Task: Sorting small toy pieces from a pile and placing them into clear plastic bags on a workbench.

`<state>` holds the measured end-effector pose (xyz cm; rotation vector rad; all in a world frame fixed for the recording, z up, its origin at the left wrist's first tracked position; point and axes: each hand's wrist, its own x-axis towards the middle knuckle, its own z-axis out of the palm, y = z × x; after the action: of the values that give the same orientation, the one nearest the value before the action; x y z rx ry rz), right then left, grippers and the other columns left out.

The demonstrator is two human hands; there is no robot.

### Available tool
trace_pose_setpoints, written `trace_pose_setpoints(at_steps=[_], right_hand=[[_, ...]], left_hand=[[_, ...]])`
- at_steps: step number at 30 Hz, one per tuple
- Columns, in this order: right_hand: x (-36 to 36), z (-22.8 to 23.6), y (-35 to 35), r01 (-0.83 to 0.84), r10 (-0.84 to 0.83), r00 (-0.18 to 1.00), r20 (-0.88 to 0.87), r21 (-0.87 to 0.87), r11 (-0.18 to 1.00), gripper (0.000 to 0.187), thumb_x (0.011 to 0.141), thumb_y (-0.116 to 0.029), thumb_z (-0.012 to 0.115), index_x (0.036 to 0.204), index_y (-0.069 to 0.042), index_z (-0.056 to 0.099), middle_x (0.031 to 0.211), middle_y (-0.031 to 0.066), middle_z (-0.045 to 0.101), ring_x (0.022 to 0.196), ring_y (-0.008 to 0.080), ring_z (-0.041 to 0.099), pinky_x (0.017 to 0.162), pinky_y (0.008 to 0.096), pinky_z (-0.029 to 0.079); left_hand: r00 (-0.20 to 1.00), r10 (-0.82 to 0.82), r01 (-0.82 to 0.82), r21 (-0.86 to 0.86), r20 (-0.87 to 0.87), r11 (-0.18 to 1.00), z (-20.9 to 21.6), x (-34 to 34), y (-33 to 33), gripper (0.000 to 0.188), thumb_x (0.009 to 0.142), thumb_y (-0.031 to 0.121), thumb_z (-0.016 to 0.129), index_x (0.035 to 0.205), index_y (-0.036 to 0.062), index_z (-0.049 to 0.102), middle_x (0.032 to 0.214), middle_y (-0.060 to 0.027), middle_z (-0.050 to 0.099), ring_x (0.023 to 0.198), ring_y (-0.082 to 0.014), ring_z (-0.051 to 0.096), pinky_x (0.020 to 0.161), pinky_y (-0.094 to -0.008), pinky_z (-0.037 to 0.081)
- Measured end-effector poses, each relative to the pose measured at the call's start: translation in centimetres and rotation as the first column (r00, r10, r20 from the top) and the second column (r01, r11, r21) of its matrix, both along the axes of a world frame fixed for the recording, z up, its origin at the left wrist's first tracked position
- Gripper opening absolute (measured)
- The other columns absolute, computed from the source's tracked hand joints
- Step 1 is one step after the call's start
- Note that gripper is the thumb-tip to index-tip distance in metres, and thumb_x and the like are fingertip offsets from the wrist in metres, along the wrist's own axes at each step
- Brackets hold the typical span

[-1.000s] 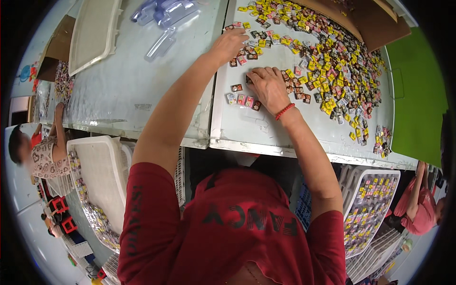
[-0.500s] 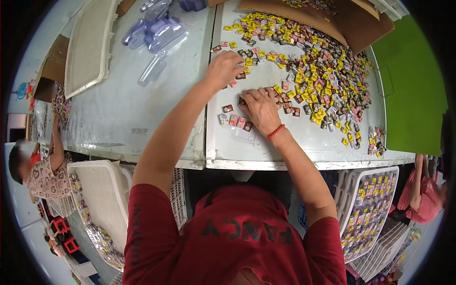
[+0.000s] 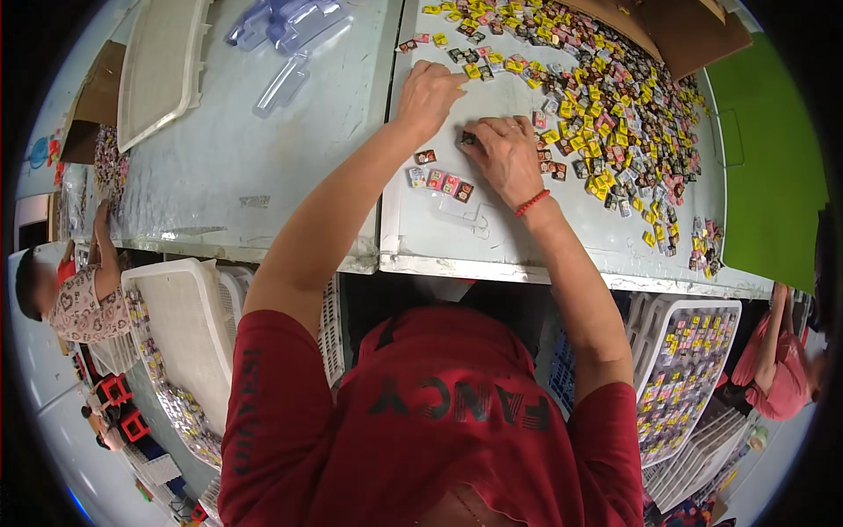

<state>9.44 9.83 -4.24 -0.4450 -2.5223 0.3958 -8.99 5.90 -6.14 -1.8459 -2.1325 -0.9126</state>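
My left hand (image 3: 428,98) is over the white table with its fingers curled together, and a bit of yellow shows at the fingertips. Whether it grips that is partly hidden. To its right, nearer me, my right hand (image 3: 505,158), with a red bead bracelet at the wrist, pinches a small dark brown block (image 3: 468,138) between thumb and fingers. Closer to me lies a clear plastic tray (image 3: 458,211); a short row of small printed blocks (image 3: 435,179) in white, pink and brown sits along its far side. A lone brown block (image 3: 425,157) lies just beyond the row.
A big spread of loose yellow, pink, black and brown blocks (image 3: 606,114) covers the table's right, by a cardboard box (image 3: 702,44). Clear plastic trays (image 3: 285,83) and a white crate lid (image 3: 162,79) lie left. Filled crates (image 3: 689,378) stand below. Co-workers sit at both sides.
The view has shifted slightly. My right hand has moved a little away from the tray row with the dark block. My left hand's fingers have drawn closer together.
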Motion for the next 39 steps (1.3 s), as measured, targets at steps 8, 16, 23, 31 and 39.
trace_pose_setpoints(at_steps=[8, 16, 23, 31, 39], right_hand=[[7.7, 1.4, -2.9, 0.115, -0.111, 0.993, 0.034, -0.135, 0.984, 0.023, 0.076, -0.015, 0.073, 0.097, -0.008, 0.065, 0.101, 0.0056, 0.066, 0.093, 0.0252, 0.060, 0.092, 0.0400, 0.039], [7.3, 1.0, -4.1, 0.113, -0.100, 0.990, 0.096, -0.144, 0.983, 0.022, 0.074, -0.015, 0.073, 0.095, -0.009, 0.067, 0.098, 0.0034, 0.068, 0.093, 0.0233, 0.060, 0.094, 0.0405, 0.038], [7.1, 1.0, -3.8, -0.011, -0.017, 0.988, 0.156, 0.176, 0.984, 0.022, 0.076, -0.014, 0.069, 0.097, -0.011, 0.068, 0.109, 0.0012, 0.064, 0.101, 0.0202, 0.057, 0.103, 0.0486, 0.031], [7.7, 0.1, -4.7, -0.035, 0.023, 0.994, 0.108, 0.111, 0.993, 0.028, 0.079, -0.012, 0.067, 0.107, -0.008, 0.065, 0.113, 0.0042, 0.062, 0.105, 0.0226, 0.055, 0.103, 0.0484, 0.032], [7.1, 2.3, -2.3, 0.106, -0.106, 0.994, -0.035, -0.014, 0.994, 0.023, 0.079, -0.012, 0.069, 0.100, -0.006, 0.067, 0.098, 0.0116, 0.065, 0.090, 0.0300, 0.059, 0.081, 0.0386, 0.045]], left_hand=[[0.931, -0.267, 0.261, 0.060, 0.249, 0.964, 4.1, 6.1, -8.1, 0.019, 0.076, 0.016, 0.072, 0.092, 0.0070, 0.066, 0.098, -0.0030, 0.066, 0.099, -0.0254, 0.057, 0.087, -0.0365, 0.045], [0.902, -0.381, 0.384, 0.023, 0.203, 0.923, 0.4, 7.7, -9.6, 0.022, 0.071, 0.014, 0.075, 0.091, 0.0067, 0.066, 0.099, -0.0041, 0.065, 0.102, -0.0238, 0.057, 0.086, -0.0348, 0.046], [0.904, -0.324, 0.317, 0.070, 0.281, 0.946, -0.2, 8.1, -10.3, 0.017, 0.073, 0.010, 0.071, 0.088, 0.0031, 0.066, 0.099, -0.0071, 0.060, 0.100, -0.0246, 0.056, 0.085, -0.0348, 0.048], [0.957, -0.284, 0.279, -0.083, -0.058, 0.957, 2.2, 9.3, -10.0, 0.039, 0.081, 0.017, 0.066, 0.117, 0.0056, 0.055, 0.116, -0.0121, 0.053, 0.105, -0.0313, 0.053, 0.092, -0.0399, 0.044], [0.813, -0.152, 0.099, 0.124, 0.562, 0.987, 3.7, 6.2, -11.4, 0.029, 0.087, 0.008, 0.058, 0.115, 0.0020, 0.055, 0.116, -0.0172, 0.057, 0.107, -0.0341, 0.054, 0.092, -0.0403, 0.043]])
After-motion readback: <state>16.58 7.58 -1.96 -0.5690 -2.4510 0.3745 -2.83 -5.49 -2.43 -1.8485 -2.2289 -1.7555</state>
